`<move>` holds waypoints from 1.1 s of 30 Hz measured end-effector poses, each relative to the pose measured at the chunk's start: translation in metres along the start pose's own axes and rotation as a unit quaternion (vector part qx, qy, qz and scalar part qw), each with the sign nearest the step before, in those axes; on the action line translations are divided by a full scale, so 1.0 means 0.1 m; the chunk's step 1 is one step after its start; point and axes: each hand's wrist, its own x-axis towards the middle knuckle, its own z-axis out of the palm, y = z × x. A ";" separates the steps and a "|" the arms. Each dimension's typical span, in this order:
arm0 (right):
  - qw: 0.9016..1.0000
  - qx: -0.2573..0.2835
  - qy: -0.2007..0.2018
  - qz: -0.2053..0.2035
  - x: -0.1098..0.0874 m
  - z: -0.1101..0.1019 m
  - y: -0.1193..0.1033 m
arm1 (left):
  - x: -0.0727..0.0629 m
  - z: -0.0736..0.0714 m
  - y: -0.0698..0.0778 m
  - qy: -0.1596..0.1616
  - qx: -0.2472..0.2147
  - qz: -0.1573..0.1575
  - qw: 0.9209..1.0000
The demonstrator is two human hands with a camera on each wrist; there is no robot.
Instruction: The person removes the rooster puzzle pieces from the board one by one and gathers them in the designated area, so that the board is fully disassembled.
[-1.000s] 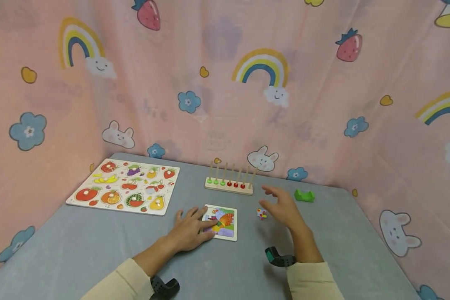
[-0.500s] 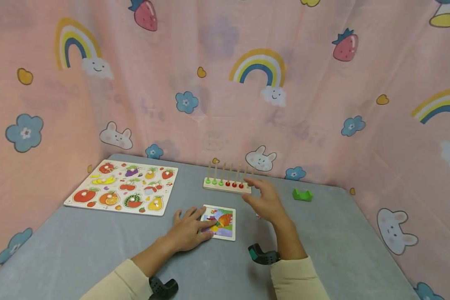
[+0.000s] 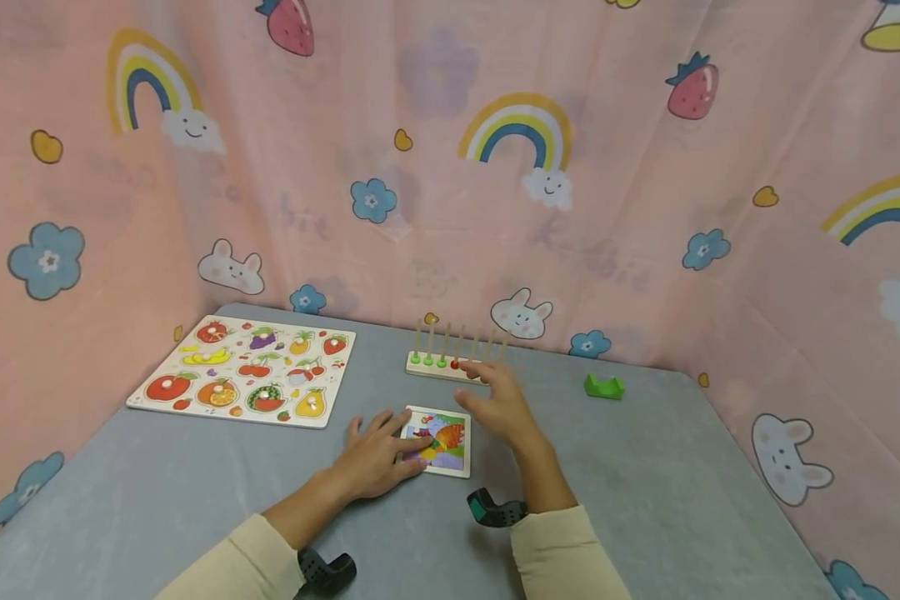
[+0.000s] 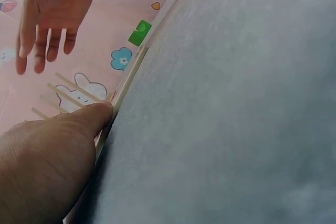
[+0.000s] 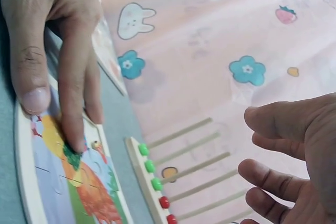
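My left hand (image 3: 371, 458) lies across the left side of a small framed jigsaw puzzle (image 3: 457, 460), its fingers extended and spread. In the right wrist view its thumb touches the frame, and a fingertip rests on the colourful picture (image 5: 86, 182). My right hand (image 3: 501, 407) hangs in the air to the right of the puzzle, fingers apart and slightly bent, holding nothing. Beyond it stands a wooden peg rack (image 3: 429, 368) with green and red beads at the foot of its pegs. The right hand covers part of the rack's right end in the head view.
A large fruit knob-puzzle board (image 3: 232, 392) lies on the left of the grey table (image 3: 682, 483). A green notched block (image 3: 604, 387) sits at the back right. Behind the table hangs a pink patterned curtain (image 3: 615, 167). Both wrists wear black devices (image 3: 497, 510).
My right hand has moved left toward the puzzle, passing over a small colourful piece that is now hidden behind it. The left hand has stayed on the puzzle.
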 end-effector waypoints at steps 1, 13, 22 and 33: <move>1.000 -0.002 0.000 0.001 0.00 0.03 0.00 | 0.00 0.00 0.00 -0.001 0.001 -0.002 1.000; 0.998 -0.004 -0.023 0.054 -0.05 0.36 0.20 | -0.02 0.02 -0.01 0.005 0.001 0.004 1.000; 0.996 0.008 -0.051 0.071 -0.09 0.47 0.36 | 0.01 0.02 0.00 0.003 0.005 0.008 1.000; 0.990 -0.063 -0.089 0.086 -0.14 0.57 0.40 | 0.00 0.00 -0.01 0.000 0.003 0.010 1.000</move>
